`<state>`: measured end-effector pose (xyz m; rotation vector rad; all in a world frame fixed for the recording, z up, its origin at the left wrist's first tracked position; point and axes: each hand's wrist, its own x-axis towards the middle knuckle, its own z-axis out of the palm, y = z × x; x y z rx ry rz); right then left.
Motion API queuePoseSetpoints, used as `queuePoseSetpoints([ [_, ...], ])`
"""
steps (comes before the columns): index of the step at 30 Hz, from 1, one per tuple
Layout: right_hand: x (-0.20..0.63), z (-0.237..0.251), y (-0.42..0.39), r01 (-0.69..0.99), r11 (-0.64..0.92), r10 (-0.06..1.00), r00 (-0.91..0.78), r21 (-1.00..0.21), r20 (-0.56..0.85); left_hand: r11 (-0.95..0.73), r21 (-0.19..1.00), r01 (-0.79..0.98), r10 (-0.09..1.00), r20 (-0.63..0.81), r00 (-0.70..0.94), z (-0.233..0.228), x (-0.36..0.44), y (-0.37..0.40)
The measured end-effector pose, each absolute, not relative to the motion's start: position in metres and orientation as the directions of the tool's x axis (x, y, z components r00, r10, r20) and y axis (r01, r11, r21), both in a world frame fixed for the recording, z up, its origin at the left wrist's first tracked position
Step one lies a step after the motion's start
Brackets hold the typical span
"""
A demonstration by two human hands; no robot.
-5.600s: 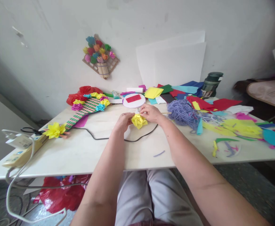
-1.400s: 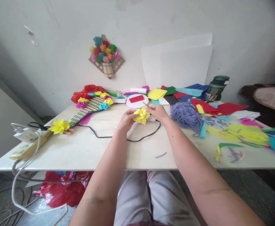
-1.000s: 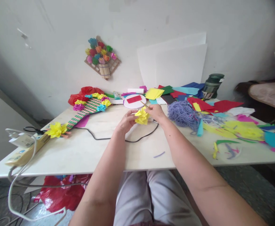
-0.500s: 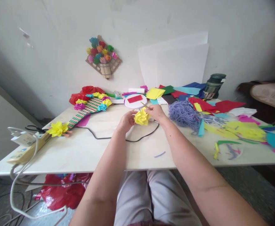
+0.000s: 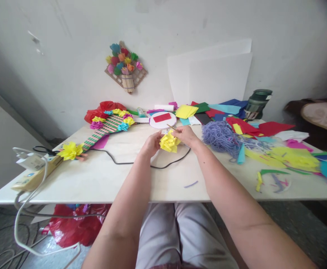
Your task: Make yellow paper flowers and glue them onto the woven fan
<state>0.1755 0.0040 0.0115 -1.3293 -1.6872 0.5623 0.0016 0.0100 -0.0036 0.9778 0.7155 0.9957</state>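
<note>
Over the middle of the table, my left hand point(image 5: 152, 143) is closed on the left side of a crumpled yellow paper flower point(image 5: 169, 142). My right hand point(image 5: 185, 135) pinches a thin wooden stick point(image 5: 172, 127), which points up and left above the flower. The fingers of my right hand are close to the flower's right edge; whether they touch it I cannot tell. Just behind the hands lies a white oval card point(image 5: 152, 122) with a red paper rectangle point(image 5: 162, 117) on it. A black cable point(image 5: 121, 163) loops on the table under the hands.
At left lie a decorated green-and-pink striped piece point(image 5: 102, 131), a large yellow paper flower point(image 5: 70, 150) and a power strip point(image 5: 37, 175). To the right are a purple yarn heap point(image 5: 221, 136), coloured paper sheets point(image 5: 275, 129) and a dark green bottle point(image 5: 258, 104).
The stick has shifted slightly toward the flower and sits a little lower against it. The whole view has drifted slightly; both hands keep their holds.
</note>
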Motion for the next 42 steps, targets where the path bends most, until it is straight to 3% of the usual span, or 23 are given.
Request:
queuePoseSetpoints([
  [17, 0.169, 0.012, 0.0, 0.609, 0.364, 0.922, -0.126, -0.705, 0.367, 0.157, 0.913, -0.376, 0.953, -0.041, 0.299, -0.007, 0.003, 0.011],
  [42, 0.164, 0.012, -0.002, 0.612, 0.381, 0.915, -0.139, -0.693, 0.379, 0.052, 0.952, -0.302, 0.973, 0.02, 0.231, -0.005, 0.002, 0.008],
])
